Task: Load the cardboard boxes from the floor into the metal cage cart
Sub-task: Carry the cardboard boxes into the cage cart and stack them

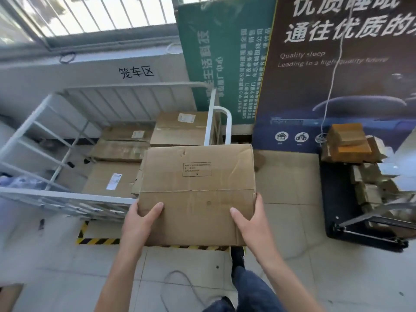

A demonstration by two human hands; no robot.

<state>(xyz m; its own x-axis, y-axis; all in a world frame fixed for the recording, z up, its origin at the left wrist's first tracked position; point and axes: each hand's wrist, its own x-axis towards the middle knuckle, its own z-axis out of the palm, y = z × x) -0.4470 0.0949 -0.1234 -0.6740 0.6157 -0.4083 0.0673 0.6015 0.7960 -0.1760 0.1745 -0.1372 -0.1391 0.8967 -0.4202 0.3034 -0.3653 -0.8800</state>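
The held cardboard box (pixel 197 194) hides the fingers of both hands behind its sides, so only the thumb of the left hand (pixel 140 224) and that of the right hand (pixel 249 224) show on its top face, and the small print inside the stamped frame on that face is too fine to read. Behind the box, the near right corner of the metal cage cart (pixel 67 197) and parts of the loaded boxes (pixel 121 149) are covered. To the right of the box, the black trolley (pixel 337 199) and its pile of small parcels (pixel 369 176) are cut by the picture's edge and blurred.
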